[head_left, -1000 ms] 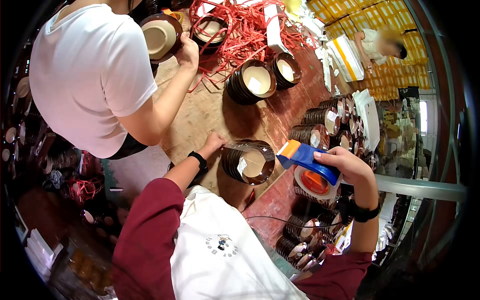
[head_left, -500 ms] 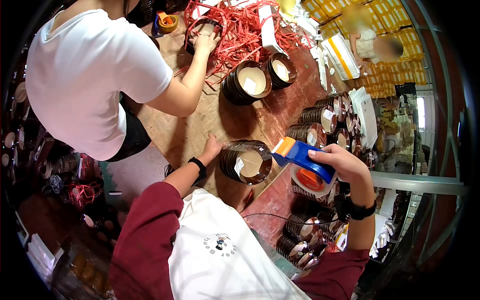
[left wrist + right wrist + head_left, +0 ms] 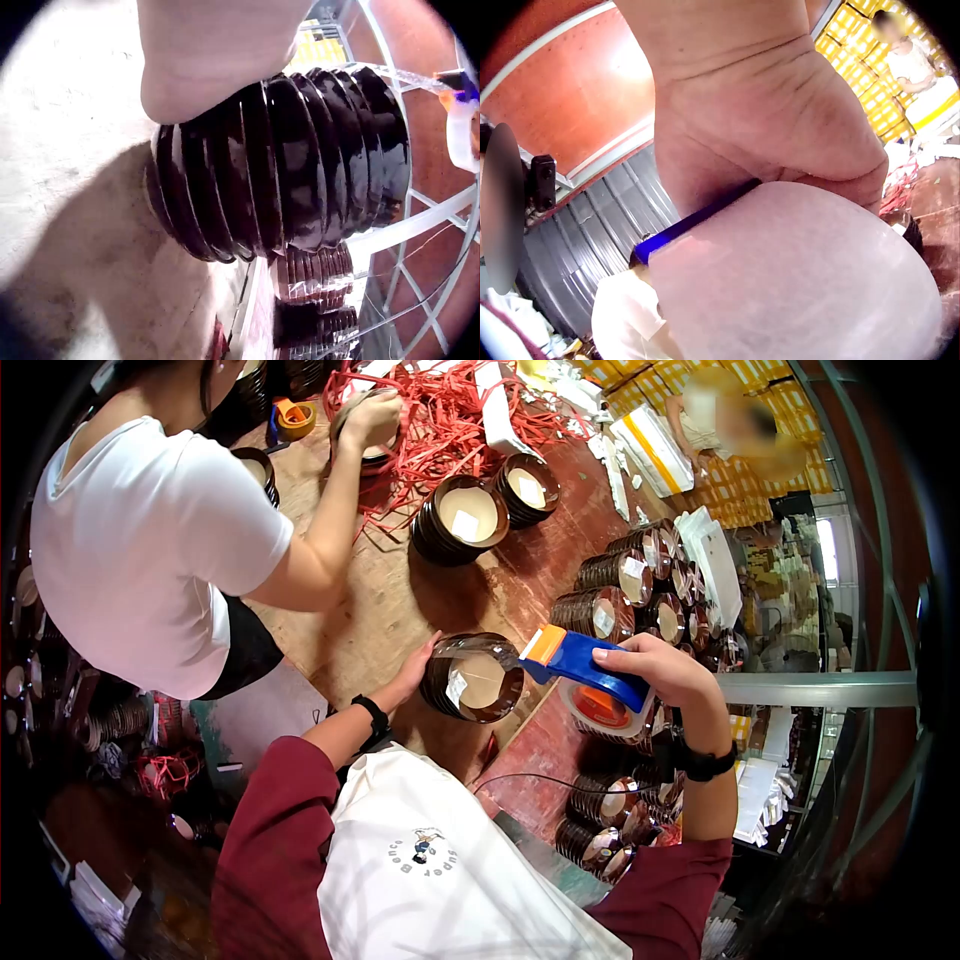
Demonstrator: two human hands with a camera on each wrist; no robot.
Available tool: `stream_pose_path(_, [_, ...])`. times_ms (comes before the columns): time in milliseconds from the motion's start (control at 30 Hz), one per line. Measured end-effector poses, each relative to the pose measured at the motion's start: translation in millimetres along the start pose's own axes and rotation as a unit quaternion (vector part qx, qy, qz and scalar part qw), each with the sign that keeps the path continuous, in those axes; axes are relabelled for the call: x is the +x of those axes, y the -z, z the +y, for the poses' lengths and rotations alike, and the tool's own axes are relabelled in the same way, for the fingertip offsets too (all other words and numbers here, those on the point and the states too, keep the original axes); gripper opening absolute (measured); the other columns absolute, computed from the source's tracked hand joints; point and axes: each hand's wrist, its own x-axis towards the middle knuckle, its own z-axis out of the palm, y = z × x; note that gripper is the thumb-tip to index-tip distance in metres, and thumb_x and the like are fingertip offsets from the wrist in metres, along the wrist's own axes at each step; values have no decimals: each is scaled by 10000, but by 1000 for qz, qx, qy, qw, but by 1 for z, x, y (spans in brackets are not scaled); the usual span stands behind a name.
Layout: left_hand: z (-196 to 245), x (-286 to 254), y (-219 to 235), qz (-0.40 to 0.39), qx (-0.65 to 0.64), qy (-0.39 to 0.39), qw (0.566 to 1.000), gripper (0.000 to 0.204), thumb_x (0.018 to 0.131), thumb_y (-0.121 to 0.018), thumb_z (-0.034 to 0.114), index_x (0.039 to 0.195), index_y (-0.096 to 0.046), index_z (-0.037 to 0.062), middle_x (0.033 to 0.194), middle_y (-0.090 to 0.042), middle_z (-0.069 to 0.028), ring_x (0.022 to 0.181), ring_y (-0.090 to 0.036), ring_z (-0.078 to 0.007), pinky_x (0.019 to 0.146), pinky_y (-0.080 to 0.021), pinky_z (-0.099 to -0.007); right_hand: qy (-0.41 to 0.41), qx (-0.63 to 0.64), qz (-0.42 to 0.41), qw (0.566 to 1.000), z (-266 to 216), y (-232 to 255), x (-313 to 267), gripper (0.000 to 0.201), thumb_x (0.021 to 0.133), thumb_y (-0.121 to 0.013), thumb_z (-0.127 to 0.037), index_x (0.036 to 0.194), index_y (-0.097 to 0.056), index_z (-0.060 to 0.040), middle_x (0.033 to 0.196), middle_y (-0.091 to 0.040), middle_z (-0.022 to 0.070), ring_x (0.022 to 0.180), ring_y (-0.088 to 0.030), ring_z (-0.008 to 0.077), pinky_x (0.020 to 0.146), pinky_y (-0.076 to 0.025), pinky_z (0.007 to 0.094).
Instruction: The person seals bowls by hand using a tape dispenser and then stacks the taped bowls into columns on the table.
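Note:
A stack of dark brown bowls (image 3: 478, 678) lies on its side on the table, its pale inside with a white label facing right. My left hand (image 3: 412, 668) rests against the base end of this stack, fingers extended along it; in the left wrist view its palm (image 3: 217, 60) covers the upper edge of the bowls (image 3: 277, 165). With my right hand (image 3: 665, 678) I grip a blue tape dispenser (image 3: 590, 665) with an orange front, just right of the stack. Clear tape (image 3: 397, 75) stretches from the bowls toward the dispenser. The tape roll (image 3: 802, 277) fills the right wrist view's lower part.
Two more bowl stacks (image 3: 462, 520) stand farther back, near a heap of red strips (image 3: 440, 425). Wrapped stacks (image 3: 595, 615) crowd the right side. A person in a white shirt (image 3: 150, 550) works at the left. A metal rail (image 3: 815, 690) runs at the right.
My left hand has gone from the tape's end to lying against the stack's base. The dispenser has come closer to the bowls' rim. The other person has put down a bowl stack and reaches to another.

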Motion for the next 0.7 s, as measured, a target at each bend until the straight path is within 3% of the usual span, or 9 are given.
stream_pose_path(200, [-11, 5, 10, -18, -27, 28, 999, 545, 1091, -338, 368, 1526, -368, 40, 1556, -398, -78, 1411, -384, -187, 1174, -275, -320, 21, 39, -22, 999, 24, 4, 0, 468, 918, -692, -453, 825, -717, 5, 734, -646, -21, 623, -548, 51, 589, -446, 236])
stream_pose_path(300, [-21, 10, 17, -9, -19, 66, 998, 535, 1085, -345, 387, 1545, -357, 114, 1528, -443, -50, 1364, -451, -199, 1158, -318, -339, 34, 97, -22, 994, 53, 4, 7, 449, 922, -691, -442, 844, -720, -1, 748, -656, -17, 626, -554, 51, 595, -448, 231])
stream_pose_path(400, [-11, -6, 10, 9, -57, 115, 992, 536, 1081, -334, 401, 1546, -352, 136, 1509, -471, -47, 1357, -463, -212, 1152, -331, -362, 48, 134, -25, 990, 88, 4, 12, 424, 926, -691, -422, 864, -723, -3, 760, -663, -15, 630, -560, 49, 599, -452, 229])
stream_pose_path(500, [-29, -3, 25, -6, -127, 174, 976, 542, 1077, -318, 418, 1543, -347, 144, 1499, -485, -43, 1365, -455, -219, 1146, -342, -394, 60, 180, -20, 982, 123, -4, 15, 400, 938, -685, -389, 882, -727, 5, 757, -666, -13, 630, -565, 48, 598, -456, 219])
stream_pose_path(533, [-32, -3, 26, 7, -126, 192, 973, 504, 1066, -329, 421, 1443, -494, 129, 1421, -567, -44, 1294, -525, -234, 1110, -390, -428, 61, 206, -31, 976, 135, -7, 16, 391, 944, -681, -378, 893, -727, 7, 757, -667, -11, 633, -570, 49, 603, -462, 217])
stream_pose_path(633, [-55, 13, 43, 1, -143, 278, 950, 476, 1050, -350, 428, 1295, -625, 125, 1248, -671, -62, 1119, -620, -248, 1004, -472, -431, 84, 243, -50, 965, 174, -14, 25, 400, 959, -667, -371, 961, -728, 25, 817, -679, -15, 704, -594, 45, 659, -479, 206])
stream_pose_path(667, [-50, 15, 45, 129, 27, 269, 954, 409, 1033, -419, 375, 1170, -683, 95, 1056, -711, -73, 950, -647, -235, 881, -514, -381, 89, 242, -51, 965, 188, -16, 31, 413, 960, -665, -375, 988, -726, 33, 844, -684, -14, 728, -593, 43, 677, -481, 208])
stream_pose_path(700, [-40, 16, 40, 165, 98, 174, 966, 385, 1032, -435, 347, 1170, -679, 84, 1042, -704, -74, 944, -639, -221, 864, -508, -359, 94, 243, -52, 964, 199, -20, 35, 428, 961, -663, -379, 1015, -724, 41, 871, -688, -13, 752, -593, 42, 695, -483, 211])
